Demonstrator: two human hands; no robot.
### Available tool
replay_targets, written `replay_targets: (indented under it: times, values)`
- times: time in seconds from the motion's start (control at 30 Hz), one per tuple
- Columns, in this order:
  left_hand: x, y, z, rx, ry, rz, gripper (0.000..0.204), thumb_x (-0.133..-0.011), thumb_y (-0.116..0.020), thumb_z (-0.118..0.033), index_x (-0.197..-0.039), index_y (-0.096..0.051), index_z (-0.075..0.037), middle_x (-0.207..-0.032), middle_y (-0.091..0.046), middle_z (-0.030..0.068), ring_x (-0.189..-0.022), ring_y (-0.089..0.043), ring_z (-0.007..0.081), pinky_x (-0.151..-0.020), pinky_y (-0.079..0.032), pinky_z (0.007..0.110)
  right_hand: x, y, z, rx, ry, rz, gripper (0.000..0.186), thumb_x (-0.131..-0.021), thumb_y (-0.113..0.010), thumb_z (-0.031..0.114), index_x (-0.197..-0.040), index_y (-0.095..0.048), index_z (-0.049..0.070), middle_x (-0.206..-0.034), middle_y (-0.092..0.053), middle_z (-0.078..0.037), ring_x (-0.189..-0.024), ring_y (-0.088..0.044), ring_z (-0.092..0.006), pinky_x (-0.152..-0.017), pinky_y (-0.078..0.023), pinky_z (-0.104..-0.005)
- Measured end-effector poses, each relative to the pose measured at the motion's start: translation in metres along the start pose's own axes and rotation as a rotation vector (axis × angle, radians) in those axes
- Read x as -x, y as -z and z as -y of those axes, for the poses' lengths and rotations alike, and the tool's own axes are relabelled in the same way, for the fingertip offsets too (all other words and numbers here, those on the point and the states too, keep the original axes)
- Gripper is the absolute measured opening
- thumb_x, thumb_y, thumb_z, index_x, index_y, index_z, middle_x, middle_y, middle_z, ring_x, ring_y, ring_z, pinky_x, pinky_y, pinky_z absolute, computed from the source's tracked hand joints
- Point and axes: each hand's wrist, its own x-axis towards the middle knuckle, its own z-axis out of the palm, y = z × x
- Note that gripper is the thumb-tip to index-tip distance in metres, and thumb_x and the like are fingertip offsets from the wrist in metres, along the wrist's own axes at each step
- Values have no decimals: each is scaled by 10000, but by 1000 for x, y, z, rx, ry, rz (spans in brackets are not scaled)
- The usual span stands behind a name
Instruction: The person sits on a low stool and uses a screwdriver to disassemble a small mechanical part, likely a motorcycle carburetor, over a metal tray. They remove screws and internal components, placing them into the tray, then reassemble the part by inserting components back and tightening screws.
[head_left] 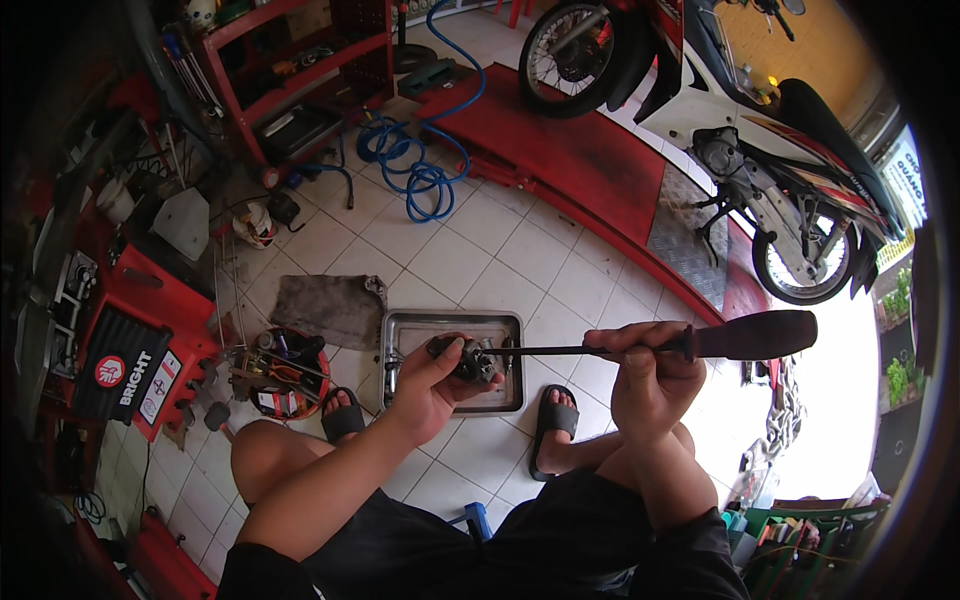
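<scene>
left hand [430, 390]: fingers clamped round the dark metal part [468, 362], held over the tray [455, 314]!
right hand [650, 378]: fingers gripping the screwdriver [755, 335], tip right at that part!
floor [500, 283]: grey rag [325, 308] by the tray's far left corner

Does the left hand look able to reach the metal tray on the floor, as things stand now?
Probably yes: the metal tray appears below the left hand, with nothing visible blocking the way, but that hand holds a dark metal part.
</scene>
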Motion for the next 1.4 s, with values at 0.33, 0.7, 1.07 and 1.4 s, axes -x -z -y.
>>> replay_targets:
  times: [0.33, 0.7, 1.07, 1.4]
  values:
    - [-2, 0, -11, -84, 63, -108, 247, -1007, -623, -248, -1168, -602, -62, -1022, -711, 118, -960, -729, 370, -866, -616, 446, -10, 7, -6, -108, -179, 109, 133, -985, -593, -19, -1094, -538, -71, -968, -719, -220, -967, -734, -370, -876, -626, -453]
    - [3, -3, 1, -208, -162, -96, 258, -1003, -636, -232, -1169, -542, -58, -1005, -686, 128, -972, -727, 348, -888, -611, 426, 4, 4, -11, 138, -217, -120, 242, -953, -672, 29, -1130, -531, -56, -956, -714, -228, -974, -732, -357, -852, -626, -416]
    - [0, 4, 3, -109, -33, -135, 268, -1000, -639, -230, -1180, -545, -55, -1029, -692, 131, -967, -728, 366, -881, -612, 450, -8, 2, 2, 49, -255, 217, 220, -946, -615, -87, -1161, -569, -98, -1075, -709, -240, -1123, -688, -327, -954, -586, -419]
    - [1, 1, 6, -88, 6, -111, 277, -998, -641, -240, -1182, -550, -55, -1079, -698, 154, -965, -729, 367, -866, -616, 453, -9, -29, 3, 16, -270, -90, 308, -952, -583, -82, -1254, -519, -84, -1080, -707, -231, -1022, -719, -311, -865, -606, -367]
